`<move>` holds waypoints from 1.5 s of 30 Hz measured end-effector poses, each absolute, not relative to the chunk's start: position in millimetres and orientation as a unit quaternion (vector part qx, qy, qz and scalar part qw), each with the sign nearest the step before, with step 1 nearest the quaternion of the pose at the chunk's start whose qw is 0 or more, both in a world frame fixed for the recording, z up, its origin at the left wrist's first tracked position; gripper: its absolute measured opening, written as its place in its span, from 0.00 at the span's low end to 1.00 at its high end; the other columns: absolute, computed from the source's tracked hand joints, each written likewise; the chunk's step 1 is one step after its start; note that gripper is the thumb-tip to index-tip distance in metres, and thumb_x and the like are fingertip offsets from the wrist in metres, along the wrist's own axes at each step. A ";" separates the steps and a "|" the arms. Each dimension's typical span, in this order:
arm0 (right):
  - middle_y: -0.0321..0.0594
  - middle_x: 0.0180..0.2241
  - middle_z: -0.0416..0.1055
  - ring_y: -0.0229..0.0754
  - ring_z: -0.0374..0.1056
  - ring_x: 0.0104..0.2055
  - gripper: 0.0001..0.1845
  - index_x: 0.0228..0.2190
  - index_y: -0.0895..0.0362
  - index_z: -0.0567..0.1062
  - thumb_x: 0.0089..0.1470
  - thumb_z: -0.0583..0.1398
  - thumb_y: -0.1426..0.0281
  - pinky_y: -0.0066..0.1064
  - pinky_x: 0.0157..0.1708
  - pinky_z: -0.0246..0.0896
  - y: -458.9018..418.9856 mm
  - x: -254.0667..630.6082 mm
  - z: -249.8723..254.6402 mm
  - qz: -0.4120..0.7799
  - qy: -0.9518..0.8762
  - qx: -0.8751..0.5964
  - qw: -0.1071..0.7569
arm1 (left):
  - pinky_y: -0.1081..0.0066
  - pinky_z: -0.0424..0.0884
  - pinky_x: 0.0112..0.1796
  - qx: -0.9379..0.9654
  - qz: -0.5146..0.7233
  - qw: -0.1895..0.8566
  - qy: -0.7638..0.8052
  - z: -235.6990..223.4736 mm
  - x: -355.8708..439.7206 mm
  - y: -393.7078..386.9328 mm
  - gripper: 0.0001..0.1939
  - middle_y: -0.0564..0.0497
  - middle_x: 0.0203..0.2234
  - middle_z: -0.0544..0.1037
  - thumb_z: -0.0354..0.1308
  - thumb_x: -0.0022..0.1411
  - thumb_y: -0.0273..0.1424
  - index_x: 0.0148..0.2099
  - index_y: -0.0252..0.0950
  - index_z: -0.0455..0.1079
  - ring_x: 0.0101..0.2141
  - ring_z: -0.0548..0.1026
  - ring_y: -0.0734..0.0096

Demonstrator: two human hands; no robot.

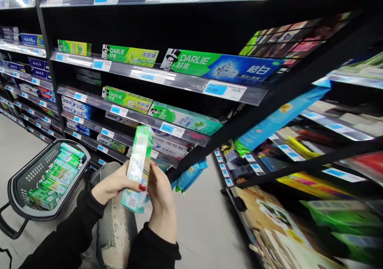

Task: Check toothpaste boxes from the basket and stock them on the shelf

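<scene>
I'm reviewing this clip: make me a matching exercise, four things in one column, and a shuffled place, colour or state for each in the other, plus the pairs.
Things
1. 6.00 price label
2. Basket
3. Foreground carton
4. DARLIE box just above that label

Places, colours, states
A. Between the left hand and the right hand
B. Green towards one end, blue towards the other
C. Holding several mostly green cartons
D. On a shelf's front edge

Pairs: 1-D, 2-C, 3-A, 4-B

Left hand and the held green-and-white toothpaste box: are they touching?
Touching. The head view shows the left hand with its red-nailed thumb laid across the face of the toothpaste box.
</scene>
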State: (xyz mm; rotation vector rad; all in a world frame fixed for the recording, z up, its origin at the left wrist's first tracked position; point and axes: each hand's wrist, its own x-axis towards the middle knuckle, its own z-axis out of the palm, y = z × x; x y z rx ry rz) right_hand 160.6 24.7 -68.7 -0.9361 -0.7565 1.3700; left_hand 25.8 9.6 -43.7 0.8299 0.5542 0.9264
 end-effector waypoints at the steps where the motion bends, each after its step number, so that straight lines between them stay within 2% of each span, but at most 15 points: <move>1: 0.46 0.40 0.78 0.49 0.75 0.37 0.28 0.41 0.57 0.77 0.43 0.67 0.51 0.36 0.32 0.70 22.9 158.2 -68.3 0.603 -0.349 -0.400 0.595 | 0.61 0.72 0.41 0.390 0.475 0.737 0.281 -40.7 26.6 9.2 0.36 0.45 0.42 0.77 0.75 0.34 0.30 0.47 0.39 0.65 0.40 0.77 0.55; 3: 0.47 0.47 0.75 0.48 0.74 0.40 0.32 0.48 0.55 0.75 0.45 0.66 0.50 0.35 0.34 0.70 18.6 154.0 -66.3 0.619 -0.402 -0.370 0.564 | 0.62 0.70 0.44 0.390 0.556 0.652 0.337 -35.2 24.1 9.2 0.35 0.45 0.44 0.74 0.74 0.38 0.29 0.47 0.39 0.61 0.44 0.75 0.58; 6: 0.46 0.52 0.72 0.46 0.73 0.43 0.37 0.51 0.52 0.72 0.42 0.69 0.51 0.36 0.39 0.70 12.7 148.6 -59.8 0.633 -0.491 -0.317 0.508 | 0.63 0.69 0.43 0.381 0.629 0.521 0.434 -31.3 14.4 10.6 0.31 0.46 0.42 0.73 0.72 0.44 0.37 0.46 0.38 0.59 0.43 0.74 0.60; 8: 0.45 0.50 0.73 0.46 0.73 0.43 0.36 0.51 0.52 0.73 0.39 0.71 0.54 0.36 0.40 0.70 10.4 143.7 -53.2 0.630 -0.533 -0.301 0.478 | 0.64 0.69 0.43 0.381 0.649 0.446 0.485 -31.8 7.2 12.4 0.29 0.47 0.40 0.72 0.71 0.47 0.42 0.45 0.38 0.59 0.42 0.74 0.60; 11: 0.42 0.43 0.77 0.47 0.73 0.42 0.29 0.46 0.53 0.76 0.41 0.70 0.58 0.36 0.40 0.70 9.7 134.7 -43.3 0.600 -0.550 -0.327 0.481 | 0.65 0.67 0.46 0.374 0.675 0.386 0.507 -33.7 -1.7 16.3 0.25 0.48 0.40 0.73 0.68 0.51 0.45 0.43 0.38 0.61 0.44 0.73 0.60; 14: 0.40 0.39 0.78 0.48 0.72 0.42 0.22 0.40 0.54 0.79 0.43 0.67 0.56 0.35 0.39 0.68 11.3 128.8 -39.4 0.559 -0.518 -0.368 0.532 | 0.65 0.69 0.44 0.347 0.710 0.434 0.434 -32.1 -10.4 20.7 0.23 0.49 0.39 0.73 0.63 0.55 0.49 0.41 0.38 0.62 0.41 0.74 0.65; 17: 0.40 0.35 0.78 0.46 0.72 0.36 0.22 0.35 0.55 0.80 0.41 0.67 0.54 0.32 0.34 0.66 13.8 130.7 -41.5 0.535 -0.449 -0.385 0.604 | 0.66 0.74 0.37 0.310 0.733 0.499 0.345 -25.2 -23.6 23.3 0.25 0.51 0.37 0.73 0.64 0.52 0.51 0.41 0.39 0.61 0.35 0.74 0.68; 20: 0.39 0.32 0.77 0.43 0.70 0.31 0.22 0.34 0.55 0.79 0.40 0.67 0.52 0.31 0.28 0.64 16.6 138.0 -44.8 0.514 -0.381 -0.397 0.658 | 0.67 0.75 0.33 0.291 0.756 0.490 0.321 -17.3 -39.6 23.6 0.25 0.53 0.36 0.73 0.68 0.49 0.45 0.42 0.40 0.62 0.31 0.74 0.70; 23: 0.39 0.30 0.76 0.42 0.70 0.30 0.24 0.31 0.56 0.78 0.36 0.70 0.52 0.32 0.29 0.64 19.7 144.1 -46.3 0.494 -0.323 -0.415 0.693 | 0.66 0.77 0.33 0.302 0.759 0.477 0.325 -13.3 -50.5 23.1 0.24 0.53 0.36 0.75 0.69 0.46 0.38 0.42 0.40 0.63 0.30 0.75 0.71; 26: 0.40 0.31 0.77 0.43 0.71 0.32 0.25 0.30 0.57 0.78 0.33 0.71 0.52 0.35 0.32 0.67 20.5 145.4 -45.5 0.456 -0.292 -0.423 0.727 | 0.65 0.77 0.34 0.301 0.753 0.488 0.322 -12.6 -50.5 22.2 0.24 0.52 0.36 0.78 0.68 0.45 0.34 0.44 0.40 0.64 0.34 0.77 0.67; 29: 0.43 0.37 0.77 0.43 0.72 0.35 0.24 0.35 0.56 0.78 0.40 0.69 0.52 0.36 0.33 0.68 17.0 145.4 -43.6 0.429 -0.309 -0.400 0.749 | 0.65 0.77 0.33 0.290 0.758 0.494 0.312 -12.3 -43.9 20.8 0.25 0.49 0.39 0.79 0.67 0.45 0.33 0.47 0.41 0.64 0.36 0.78 0.64; 32: 0.47 0.44 0.76 0.46 0.72 0.42 0.25 0.41 0.55 0.78 0.44 0.67 0.53 0.38 0.38 0.69 12.6 148.3 -44.1 0.425 -0.344 -0.364 0.754 | 0.66 0.77 0.33 0.290 0.762 0.499 0.295 -11.8 -39.3 19.2 0.26 0.46 0.44 0.79 0.67 0.46 0.32 0.49 0.42 0.65 0.38 0.79 0.62; 35: 0.50 0.48 0.74 0.50 0.70 0.50 0.29 0.44 0.55 0.77 0.42 0.68 0.52 0.41 0.45 0.68 10.9 152.4 -47.2 0.435 -0.371 -0.329 0.752 | 0.65 0.77 0.33 0.291 0.771 0.496 0.274 -11.7 -38.8 18.2 0.27 0.46 0.46 0.79 0.67 0.47 0.32 0.50 0.43 0.66 0.40 0.79 0.60; 40: 0.50 0.49 0.74 0.55 0.66 0.56 0.32 0.45 0.53 0.77 0.36 0.72 0.57 0.45 0.49 0.64 10.5 153.9 -48.6 0.435 -0.383 -0.317 0.751 | 0.64 0.77 0.35 0.305 0.771 0.486 0.277 -10.5 -40.0 16.4 0.26 0.46 0.46 0.79 0.67 0.47 0.34 0.50 0.44 0.67 0.42 0.79 0.59; 45: 0.47 0.46 0.76 0.51 0.69 0.52 0.29 0.43 0.51 0.78 0.35 0.73 0.62 0.40 0.46 0.65 9.4 153.7 -47.8 0.435 -0.373 -0.311 0.758 | 0.67 0.76 0.32 0.310 0.767 0.489 0.275 -9.2 -41.0 15.1 0.30 0.47 0.43 0.79 0.71 0.45 0.37 0.51 0.45 0.67 0.39 0.79 0.60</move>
